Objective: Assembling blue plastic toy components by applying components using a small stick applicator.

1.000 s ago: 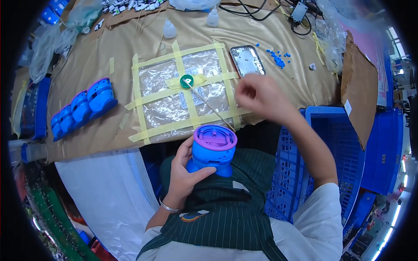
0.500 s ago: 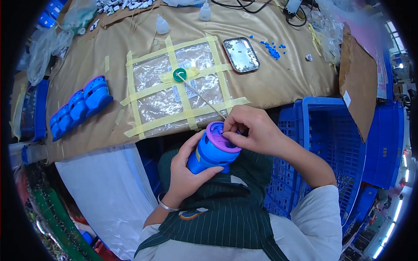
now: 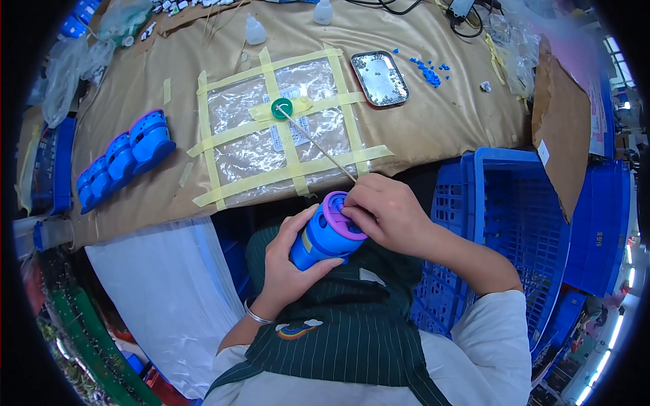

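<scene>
A blue cylindrical toy part with a purple rim [image 3: 330, 230] sits at the centre of the frame, just below the table edge and over the person's lap. The left hand [image 3: 288, 271] wraps around its lower body from beneath, fingers curled and thumb along the side. The right hand [image 3: 380, 211] rests on the purple rim, its fingertips pressed together there, pinching a thin wooden stick [image 3: 317, 143] that slants up and left to a green cap [image 3: 282, 108] taped onto the plastic sheet [image 3: 284, 132]. A row of similar blue parts [image 3: 125, 157] lies at left on the brown-covered table [image 3: 440, 122]. A small metal tray [image 3: 380, 78] sits at upper centre, blue crates [image 3: 514, 223] at right.
</scene>
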A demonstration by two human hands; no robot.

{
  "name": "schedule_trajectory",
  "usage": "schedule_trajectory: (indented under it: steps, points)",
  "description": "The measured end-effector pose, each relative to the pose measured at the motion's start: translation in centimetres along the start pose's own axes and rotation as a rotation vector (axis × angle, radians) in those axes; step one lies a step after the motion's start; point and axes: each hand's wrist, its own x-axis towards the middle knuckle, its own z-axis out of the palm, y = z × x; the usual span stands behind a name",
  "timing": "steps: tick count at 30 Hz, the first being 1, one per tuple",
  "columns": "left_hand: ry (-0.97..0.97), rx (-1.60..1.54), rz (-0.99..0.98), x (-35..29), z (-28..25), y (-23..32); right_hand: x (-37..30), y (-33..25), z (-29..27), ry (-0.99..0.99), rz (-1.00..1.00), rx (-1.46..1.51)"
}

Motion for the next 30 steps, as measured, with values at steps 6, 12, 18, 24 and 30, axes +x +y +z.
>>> schedule_trajectory:
  steps: [6, 12, 18, 24, 30]
  points:
    - [-0.006, -0.115, -0.096, -0.1, 0.2, -0.4, 0.3, 0.8, 0.3, -0.056, -0.025, 0.043]
    - [-0.012, -0.053, -0.051, -0.1, 0.3, -0.4, -0.2, 0.9, 0.2, -0.068, 0.024, 0.100]
    - [0.005, 0.136, 0.071, 0.6, 0.3, 0.3, 0.1, 0.3, -0.1, -0.122, 0.385, 0.398]
    - [-0.014, 0.051, -0.014, 0.3, 0.0, 0.0, 0.1, 0.5, 0.5, 0.007, -0.088, -0.080]
    - [0.001, -0.002, -0.057, -0.2, 0.1, -0.5, 0.1, 0.7, 0.9, -0.008, -0.067, -0.059]
